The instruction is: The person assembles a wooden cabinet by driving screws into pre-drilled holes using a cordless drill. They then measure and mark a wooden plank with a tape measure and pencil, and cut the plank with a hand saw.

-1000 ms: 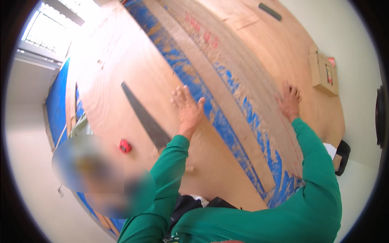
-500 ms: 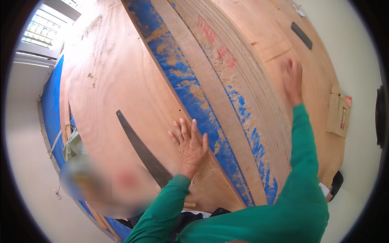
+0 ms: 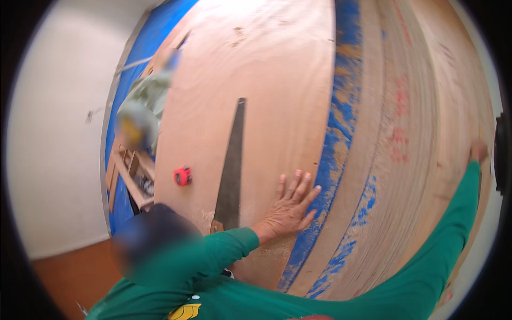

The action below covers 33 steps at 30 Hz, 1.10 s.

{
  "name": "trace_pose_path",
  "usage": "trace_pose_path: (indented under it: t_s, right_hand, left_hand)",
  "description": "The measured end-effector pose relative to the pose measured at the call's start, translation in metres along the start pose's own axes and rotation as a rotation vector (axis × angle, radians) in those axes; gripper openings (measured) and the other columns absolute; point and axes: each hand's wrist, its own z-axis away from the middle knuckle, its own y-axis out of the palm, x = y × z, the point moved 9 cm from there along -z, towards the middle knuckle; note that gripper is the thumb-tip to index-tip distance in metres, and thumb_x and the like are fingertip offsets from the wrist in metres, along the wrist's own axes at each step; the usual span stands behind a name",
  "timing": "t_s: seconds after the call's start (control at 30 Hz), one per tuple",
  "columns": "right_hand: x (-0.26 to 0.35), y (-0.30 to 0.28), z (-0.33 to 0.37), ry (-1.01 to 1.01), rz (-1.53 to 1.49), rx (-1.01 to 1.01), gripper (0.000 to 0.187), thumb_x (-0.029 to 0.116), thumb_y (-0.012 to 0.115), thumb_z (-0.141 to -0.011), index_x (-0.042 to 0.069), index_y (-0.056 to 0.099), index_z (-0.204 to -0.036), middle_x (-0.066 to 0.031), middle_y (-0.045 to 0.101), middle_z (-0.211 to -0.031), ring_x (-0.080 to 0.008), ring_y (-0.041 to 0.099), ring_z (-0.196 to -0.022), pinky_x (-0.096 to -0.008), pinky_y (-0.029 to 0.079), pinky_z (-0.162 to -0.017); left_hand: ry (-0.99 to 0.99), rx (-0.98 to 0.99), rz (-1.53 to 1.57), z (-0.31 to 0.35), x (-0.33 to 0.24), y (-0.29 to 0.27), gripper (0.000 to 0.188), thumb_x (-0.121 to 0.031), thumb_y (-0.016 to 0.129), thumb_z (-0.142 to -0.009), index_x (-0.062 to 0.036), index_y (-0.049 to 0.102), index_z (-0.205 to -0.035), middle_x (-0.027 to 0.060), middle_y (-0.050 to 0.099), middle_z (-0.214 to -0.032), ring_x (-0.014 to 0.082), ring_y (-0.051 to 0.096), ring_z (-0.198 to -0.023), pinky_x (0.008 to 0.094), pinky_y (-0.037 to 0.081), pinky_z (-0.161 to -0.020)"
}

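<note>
My left hand (image 3: pixel 288 213) lies flat on the pale plywood sheet (image 3: pixel 277 117), fingers spread beside its right edge. To its left rests a handsaw (image 3: pixel 233 160), its dark blade running away from me and its wooden handle (image 3: pixel 217 226) partly hidden behind my left sleeve. A red tape measure (image 3: pixel 183 176) sits on the sheet further left. Far to the right, my right hand (image 3: pixel 479 151) reaches over the stack of plywood sheets (image 3: pixel 421 176). It is small and blurred there, so I cannot make out its fingers or anything in them.
A blue sheet (image 3: pixel 341 114) strewn with sawdust shows between the plywood and a long narrow wood strip (image 3: pixel 346 176). At left, one person (image 3: pixel 136 120) is beside a wooden frame (image 3: pixel 130 178); another person's dark-capped head (image 3: pixel 157 234) is close to my left arm. A white wall (image 3: pixel 58 133) stands beyond.
My view has swung left. My right hand has moved out to the far right, while my left hand remains flat by the sheet's edge. The red tape measure now shows clearly.
</note>
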Motion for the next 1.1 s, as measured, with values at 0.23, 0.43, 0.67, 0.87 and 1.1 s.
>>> trace_pose_path:
  t_s: [0.23,0.43,0.67,0.87,1.1]
  right_hand:
    - [0.045,-0.086,0.139,0.014,-0.807,-0.165,0.049,0.030,0.054,-0.111,-0.011,0.078,-0.123,-0.0290,0.078,-0.129,-0.0439,0.075,-0.118,-0.0477,0.059,-0.100]
    - [0.219,-0.255,0.563,-0.152,-1.236,-0.109,0.050,0.029,0.044,-0.120,0.000,0.064,-0.156,-0.0019,0.054,-0.097,-0.0172,0.050,-0.083,-0.0343,0.046,-0.071]
    - [0.337,-0.296,0.921,-0.421,-1.333,0.207,0.039,0.018,0.047,-0.120,-0.005,0.056,-0.150,-0.0288,0.063,-0.142,-0.0423,0.060,-0.133,-0.0483,0.047,-0.115]
    - [0.347,-0.302,0.935,-0.540,-1.191,0.164,0.034,0.009,0.045,-0.117,-0.003,0.057,-0.146,-0.0283,0.063,-0.131,-0.0475,0.059,-0.125,-0.0540,0.045,-0.112]
    - [0.352,-0.302,0.936,-0.553,-1.063,-0.019,0.032,0.008,0.049,-0.115,0.002,0.057,-0.145,-0.0244,0.064,-0.130,-0.0466,0.060,-0.126,-0.0568,0.047,-0.111]
  left_hand:
    - [0.047,-0.141,0.180,0.005,0.004,-0.007,0.075,-0.044,0.068,-0.107,-0.0121,0.046,-0.172,0.0205,0.019,-0.187,0.0385,0.004,-0.177,0.0656,-0.003,-0.141]
    - [0.147,-0.095,0.385,0.013,0.007,-0.015,0.065,-0.035,0.069,-0.102,-0.0139,0.060,-0.163,0.0148,0.046,-0.178,0.0356,0.020,-0.175,0.0666,0.000,-0.141]
    - [-0.033,0.132,0.990,0.003,0.068,-0.065,0.057,-0.027,0.071,-0.104,-0.0124,0.068,-0.159,0.0145,0.074,-0.152,0.0307,0.064,-0.144,0.0433,0.047,-0.124]
    - [0.011,-0.349,1.095,0.226,0.130,-0.236,0.040,-0.016,0.071,-0.113,-0.0033,0.070,-0.151,0.0122,0.078,-0.139,0.0205,0.073,-0.131,0.0337,0.058,-0.111]
    - [0.406,-1.461,-0.027,0.563,-0.016,-0.512,0.067,-0.057,0.077,-0.103,0.0035,0.075,-0.130,0.0181,0.076,-0.126,0.0331,0.069,-0.123,0.0468,0.053,-0.109]
